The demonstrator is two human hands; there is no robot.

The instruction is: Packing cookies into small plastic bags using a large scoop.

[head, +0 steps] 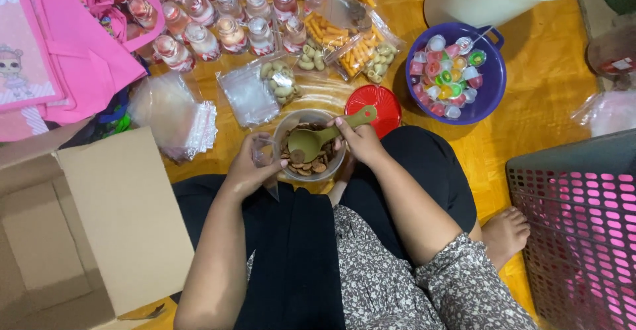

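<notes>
Biscuits (306,164), small round brown ones, lay in a clear plastic tub (286,126) that sat on the floor directly in front of the seated person's knees, within easy reach of both arms. We noted that the right hand (361,141) was closed around the handle of an olive-green scoop (311,141), with the bowl of the scoop lowered into the tub over the biscuits, a hold that suited lifting out a portion. The left hand (248,171) gripped a small clear bag (264,154) by its mouth, fingers pinching it against the near rim of the tub; we judged it was kept that close so that little could spill between scoop and bag. A red lid (379,105) rested flat just beyond the tub, set aside but near. Further out lay packets of filled snacks (361,48), a stack of empty clear bags (179,114) to the left, and rows of small bottles (212,12) with pink contents. A purple bowl (493,85) holding jelly cups (447,75) stood to the right, well apart from the tub. An open cardboard box (119,217) sat at the person's left side, a pink bag (59,58) beyond it, and a dark perforated basket (583,224) on the right.
</notes>
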